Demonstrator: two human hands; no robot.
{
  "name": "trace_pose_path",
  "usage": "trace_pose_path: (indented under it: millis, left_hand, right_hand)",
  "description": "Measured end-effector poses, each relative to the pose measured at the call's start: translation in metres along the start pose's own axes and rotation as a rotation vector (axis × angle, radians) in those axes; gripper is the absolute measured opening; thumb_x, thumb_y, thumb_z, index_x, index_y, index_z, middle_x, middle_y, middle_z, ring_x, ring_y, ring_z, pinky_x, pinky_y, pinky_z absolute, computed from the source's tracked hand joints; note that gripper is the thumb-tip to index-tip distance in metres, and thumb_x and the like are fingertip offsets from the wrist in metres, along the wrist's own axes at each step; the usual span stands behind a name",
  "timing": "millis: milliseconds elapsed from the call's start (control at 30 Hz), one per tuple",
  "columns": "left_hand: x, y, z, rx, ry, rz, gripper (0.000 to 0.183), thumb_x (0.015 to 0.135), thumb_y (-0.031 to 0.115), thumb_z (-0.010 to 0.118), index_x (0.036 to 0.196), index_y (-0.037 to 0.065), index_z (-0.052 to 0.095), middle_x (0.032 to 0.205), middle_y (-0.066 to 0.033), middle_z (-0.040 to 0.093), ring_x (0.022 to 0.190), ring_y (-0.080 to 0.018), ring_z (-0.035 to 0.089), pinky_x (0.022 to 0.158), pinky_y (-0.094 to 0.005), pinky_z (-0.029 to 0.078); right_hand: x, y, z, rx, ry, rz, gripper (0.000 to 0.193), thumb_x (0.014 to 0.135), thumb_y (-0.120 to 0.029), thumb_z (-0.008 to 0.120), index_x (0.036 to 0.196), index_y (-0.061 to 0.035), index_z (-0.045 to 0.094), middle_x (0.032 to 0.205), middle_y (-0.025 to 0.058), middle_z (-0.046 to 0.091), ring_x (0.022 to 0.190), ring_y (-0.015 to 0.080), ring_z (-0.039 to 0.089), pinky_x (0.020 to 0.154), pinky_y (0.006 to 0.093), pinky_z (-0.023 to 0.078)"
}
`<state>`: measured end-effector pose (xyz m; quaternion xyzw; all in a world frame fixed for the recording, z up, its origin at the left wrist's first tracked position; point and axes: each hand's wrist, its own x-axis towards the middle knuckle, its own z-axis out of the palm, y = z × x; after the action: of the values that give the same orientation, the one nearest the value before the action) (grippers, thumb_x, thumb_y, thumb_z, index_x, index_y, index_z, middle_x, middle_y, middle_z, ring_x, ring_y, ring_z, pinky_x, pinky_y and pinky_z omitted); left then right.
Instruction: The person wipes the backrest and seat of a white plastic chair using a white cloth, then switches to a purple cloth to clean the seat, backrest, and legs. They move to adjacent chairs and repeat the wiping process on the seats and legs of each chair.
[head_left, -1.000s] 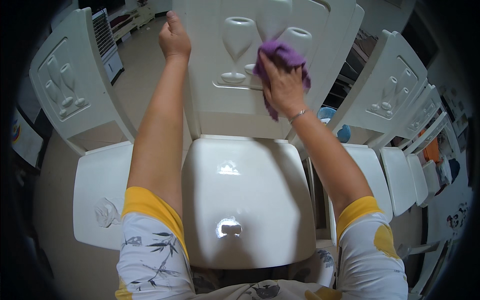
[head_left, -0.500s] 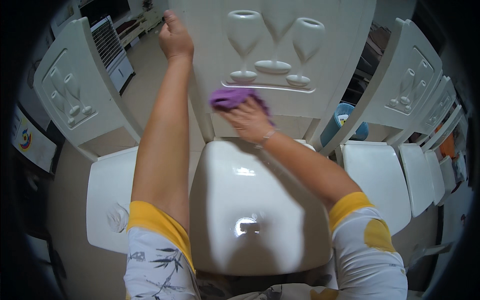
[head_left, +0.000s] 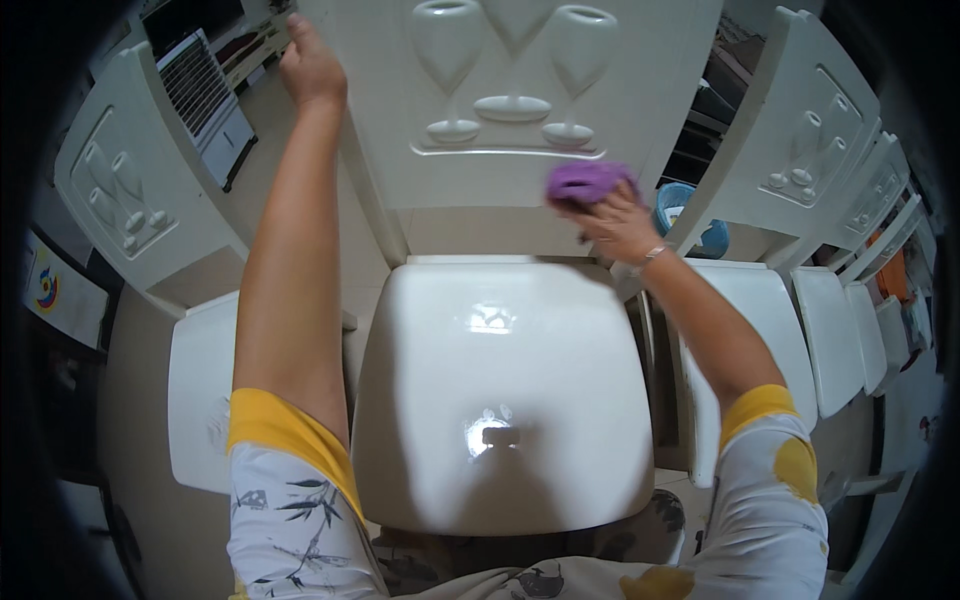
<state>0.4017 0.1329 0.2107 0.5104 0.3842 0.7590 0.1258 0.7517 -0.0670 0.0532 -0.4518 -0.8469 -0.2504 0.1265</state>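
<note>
A white chair stands in front of me, its back (head_left: pixel 480 182) decorated with raised goblet shapes. My left hand (head_left: pixel 315 78) is closed round the left edge of that back, thumb up and the other fingers mostly hidden. With my right hand (head_left: pixel 618 230) I hold a crumpled purple cloth (head_left: pixel 592 182) against the lower right part of the back, below the ridge under the goblets. The hand is a little blurred. Below my arms lies the glossy white chair seat (head_left: pixel 500 370), with light reflections and my shadow on it.
Matching white chairs stand at left (head_left: pixel 140 190) and right (head_left: pixel 800 150), with more behind the right one. A blue bin (head_left: pixel 712 236) is behind the chair back on the right. An air cooler (head_left: pixel 205 110) stands at the far left. Something whitish on the left seat is partly hidden by my arm.
My right hand has slid the purple cloth rightward along the lower chair back. The whole view has shifted slightly; my left hand keeps its hold on the edge.
</note>
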Motion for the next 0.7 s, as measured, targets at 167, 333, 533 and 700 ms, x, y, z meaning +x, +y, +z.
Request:
trace_pose_path:
  millis: [167, 333, 533, 700]
  left_hand:
    - [0.002, -0.002, -0.002, 0.014, -0.009, -0.023, 0.077, 0.095, 0.063, 0.033, 0.088, -0.009, 0.061, 0.077, -0.0079, 0.059, 0.075, -0.0199, 0.051, 0.074, -0.0342, 0.043]
    - [0.002, 0.002, -0.003, 0.098, 0.01, 0.006, 0.076, 0.097, 0.06, 0.032, 0.091, -0.01, 0.062, 0.082, -0.0119, 0.064, 0.078, -0.0224, 0.057, 0.076, -0.035, 0.045]
    - [0.007, -0.027, 0.004, 0.196, 0.065, 0.067, 0.071, 0.097, 0.057, 0.033, 0.116, -0.006, 0.059, 0.105, -0.0285, 0.063, 0.105, -0.039, 0.058, 0.089, -0.0409, 0.043]
    - [-0.011, -0.011, 0.003, 0.265, 0.027, -0.032, 0.073, 0.097, 0.057, 0.031, 0.109, -0.008, 0.061, 0.101, -0.0282, 0.063, 0.101, -0.039, 0.059, 0.088, -0.0407, 0.044]
  right_hand:
    - [-0.014, -0.016, -0.03, 0.144, 0.155, 0.125, 0.06, 0.077, -0.005, 0.06, 0.134, -0.0147, 0.047, 0.124, 0.0116, 0.055, 0.118, 0.029, 0.049, 0.105, 0.0439, 0.034]
    - [-0.005, -0.106, 0.01, 0.55, -0.241, 0.308, 0.038, 0.092, -0.021, 0.052, 0.127, -0.0045, 0.049, 0.125, 0.019, 0.054, 0.117, 0.0358, 0.05, 0.101, 0.0429, 0.037]
    - [0.111, -0.168, 0.072, 0.96, -0.37, 0.29, 0.036, 0.092, -0.029, 0.047, 0.118, -0.0049, 0.054, 0.113, 0.022, 0.061, 0.105, 0.0387, 0.057, 0.092, 0.0465, 0.044]
    - [0.151, -0.192, 0.077, 0.935, -0.502, 0.476, 0.045, 0.084, -0.026, 0.048, 0.12, -0.0008, 0.055, 0.114, 0.0232, 0.062, 0.107, 0.0381, 0.059, 0.097, 0.0423, 0.043]
